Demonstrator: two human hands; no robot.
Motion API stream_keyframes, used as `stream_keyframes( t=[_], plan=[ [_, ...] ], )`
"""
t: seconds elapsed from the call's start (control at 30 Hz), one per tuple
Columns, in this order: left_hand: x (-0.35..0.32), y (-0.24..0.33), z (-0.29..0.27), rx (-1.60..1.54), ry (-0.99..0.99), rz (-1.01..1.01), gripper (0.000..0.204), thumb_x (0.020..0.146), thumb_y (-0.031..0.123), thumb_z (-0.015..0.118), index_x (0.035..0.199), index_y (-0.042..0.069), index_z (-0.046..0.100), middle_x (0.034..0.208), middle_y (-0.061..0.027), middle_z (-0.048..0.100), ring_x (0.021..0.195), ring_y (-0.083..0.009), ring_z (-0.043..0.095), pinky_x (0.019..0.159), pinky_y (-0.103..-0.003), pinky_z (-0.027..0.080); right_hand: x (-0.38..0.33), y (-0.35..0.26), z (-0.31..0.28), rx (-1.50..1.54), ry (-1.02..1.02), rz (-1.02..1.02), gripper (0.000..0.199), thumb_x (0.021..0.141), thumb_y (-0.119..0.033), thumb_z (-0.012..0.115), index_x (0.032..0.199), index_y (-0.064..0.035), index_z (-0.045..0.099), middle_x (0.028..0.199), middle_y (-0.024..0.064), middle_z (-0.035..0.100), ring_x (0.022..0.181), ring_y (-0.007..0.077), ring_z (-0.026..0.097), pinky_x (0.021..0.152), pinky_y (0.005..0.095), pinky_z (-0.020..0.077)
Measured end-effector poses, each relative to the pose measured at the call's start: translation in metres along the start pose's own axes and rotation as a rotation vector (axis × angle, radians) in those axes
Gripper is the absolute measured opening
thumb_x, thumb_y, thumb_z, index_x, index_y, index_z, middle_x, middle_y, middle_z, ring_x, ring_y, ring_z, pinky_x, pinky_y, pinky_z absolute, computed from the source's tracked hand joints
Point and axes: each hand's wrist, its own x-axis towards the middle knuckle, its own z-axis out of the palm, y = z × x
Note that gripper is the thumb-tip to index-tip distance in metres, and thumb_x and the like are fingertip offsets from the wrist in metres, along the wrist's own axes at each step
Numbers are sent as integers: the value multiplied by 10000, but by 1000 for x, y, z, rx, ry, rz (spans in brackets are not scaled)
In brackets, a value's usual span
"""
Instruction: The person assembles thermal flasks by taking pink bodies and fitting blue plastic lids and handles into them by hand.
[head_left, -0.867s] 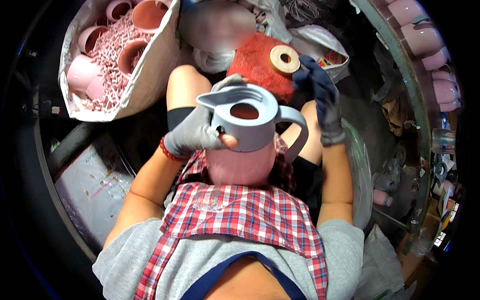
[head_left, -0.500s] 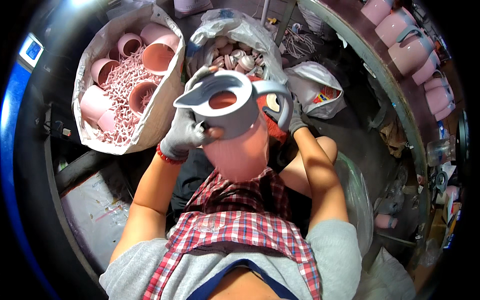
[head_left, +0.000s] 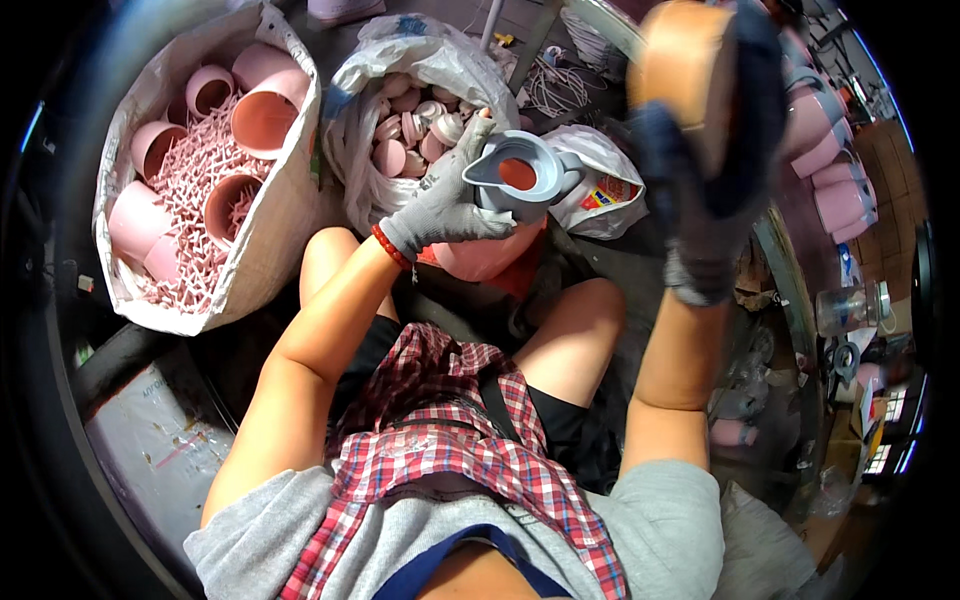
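Pink jug [head_left: 528, 208], in the head view, stands out beyond the person's knees, a little right of centre, its lower part over something red [head_left: 520, 270]. Its glossy body carries a pale blue-grey collar with a pointed spout toward the left and a handle on the right; the round mouth shows an orange-pink inside. The left hand [head_left: 445, 207], in a grey glove, grips it round the collar. The right hand [head_left: 708, 205], in a dark blue and grey glove, is closed on a tan round block [head_left: 685, 70], blurred, well apart from the jug. At left, a white woven sack [head_left: 285, 235] holds open-mouthed pink cylinders [head_left: 140, 220] among thin pink strips [head_left: 200, 195]. Beside it, a clear plastic bag [head_left: 440, 52] holds round pink and white pieces [head_left: 390, 157].
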Motion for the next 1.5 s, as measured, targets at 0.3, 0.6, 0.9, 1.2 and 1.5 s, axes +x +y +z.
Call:
stream_keyframes(
  t=[0.3, 0.6, 0.9, 1.2, 1.5],
  plan=[
    [-24, -1, 1, -61, 70, -63, 1018, 578, 354, 791, 1382, -21, 291, 1371, -212, 380, 1293, -351, 342, 1088, -388, 252, -67, 4, 85, 202, -438, 276, 655, 724, -386, 739, 1263, -89, 513, 1261, 155, 497, 1101, 354, 521, 915, 414, 434],
    [-83, 8, -62, -271, 602, -326, 566, 725, 15, 706, 1212, 40, 419, 1069, -50, 524, 848, -116, 525, 705, -225, 469, -249, 62, 156, 311, -173, 709, 575, 766, -208, 742, 1244, -28, 478, 1114, 134, 576, 988, 237, 569, 847, 333, 469],
    [-40, -7, -70, -641, 825, -508, 334, 871, 193, 636, 1141, 87, 470, 1007, -28, 548, 934, -149, 539, 804, -287, 458, -199, 30, 177, 924, -154, 946, 614, 791, -462, 631, 1265, -99, 487, 1287, 140, 474, 1145, 305, 479, 971, 374, 382],
    [53, -130, 8, -812, 371, -1040, 506, 852, 554, 521, 1201, 188, 515, 1176, -33, 513, 987, -177, 525, 771, -350, 473, -173, 87, 70, 1165, 717, 1368, 473, 912, -324, 517, 1261, -12, 459, 1247, 129, 509, 1120, 251, 513, 955, 374, 419],
    [25, -374, 10, -1268, 374, -1269, 416, 905, 426, 526, 1179, 114, 545, 1068, -73, 591, 961, -210, 555, 814, -355, 473, -191, 93, 95, 959, 618, 1461, 489, 885, -315, 596, 1202, 44, 495, 1134, 107, 552, 996, 177, 536, 843, 310, 443]
  ],
)
